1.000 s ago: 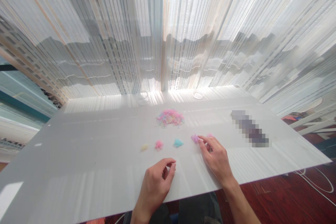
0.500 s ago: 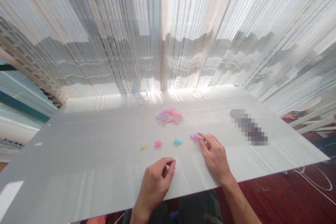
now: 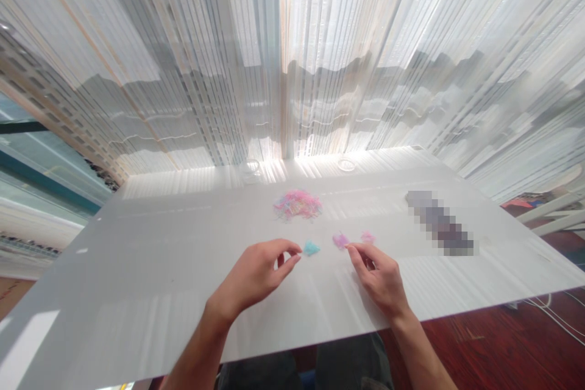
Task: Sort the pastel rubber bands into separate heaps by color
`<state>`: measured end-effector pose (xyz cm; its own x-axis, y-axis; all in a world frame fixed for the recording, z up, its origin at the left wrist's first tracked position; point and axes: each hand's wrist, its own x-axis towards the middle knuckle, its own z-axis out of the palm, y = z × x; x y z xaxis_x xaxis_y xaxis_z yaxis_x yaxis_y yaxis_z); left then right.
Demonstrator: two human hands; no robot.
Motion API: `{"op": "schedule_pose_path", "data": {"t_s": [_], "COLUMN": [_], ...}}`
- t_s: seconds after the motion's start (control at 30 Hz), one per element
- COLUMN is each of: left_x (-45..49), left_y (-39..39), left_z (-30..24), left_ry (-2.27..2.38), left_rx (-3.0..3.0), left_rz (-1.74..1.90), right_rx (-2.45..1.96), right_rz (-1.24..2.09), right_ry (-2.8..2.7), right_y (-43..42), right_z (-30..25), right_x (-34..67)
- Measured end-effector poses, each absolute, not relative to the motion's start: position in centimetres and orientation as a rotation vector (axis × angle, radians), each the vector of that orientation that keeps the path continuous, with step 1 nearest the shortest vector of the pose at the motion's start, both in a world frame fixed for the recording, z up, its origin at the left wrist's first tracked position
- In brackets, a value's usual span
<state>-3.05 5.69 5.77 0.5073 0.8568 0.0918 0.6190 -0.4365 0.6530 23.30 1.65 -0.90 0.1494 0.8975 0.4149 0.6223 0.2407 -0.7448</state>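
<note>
On the white table (image 3: 137,268) lies a mixed heap of thin coloured loops (image 3: 297,204) at the middle back. Nearer me sit small sorted tufts: a teal one (image 3: 311,248), a purple-pink one (image 3: 340,240) and a pink one (image 3: 367,236). My left hand (image 3: 256,274) hovers just left of the teal tuft, thumb and forefinger curled toward each other in a pinch. It hides the yellow and pink tufts. My right hand (image 3: 377,274) rests on the table with fingers bent, its forefinger tip beside the purple-pink tuft.
Sheer white curtains hang behind the table. Two clear round lids or dishes (image 3: 346,164) (image 3: 249,166) sit at the far edge. A blurred-out dark object (image 3: 441,222) lies at the right. Dark red floor shows beyond the near right table edge.
My left hand moved forward and up from the near edge to beside the teal tuft, covering the yellow and pink tufts. My right hand drew back slightly, uncovering the far pink tuft.
</note>
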Motion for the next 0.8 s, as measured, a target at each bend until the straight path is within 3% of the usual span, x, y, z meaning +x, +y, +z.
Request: {"op": "schedule_pose_path", "data": {"t_s": [0.27,0.8], "left_x": [-2.9,-3.3], "left_y": [16.2,17.8], "left_z": [6.2,6.6], "left_ry": [1.505,1.431], "left_rx": [2.442,2.401], "left_rz": [0.286,0.365], "right_rx": [-1.430,-1.433], "right_rz": [0.428,0.452], "right_ry": [-1.624,-1.637], "right_y": [1.7,1.6], "right_z": [-1.0,-1.0], "right_x": [23.2,23.3]}}
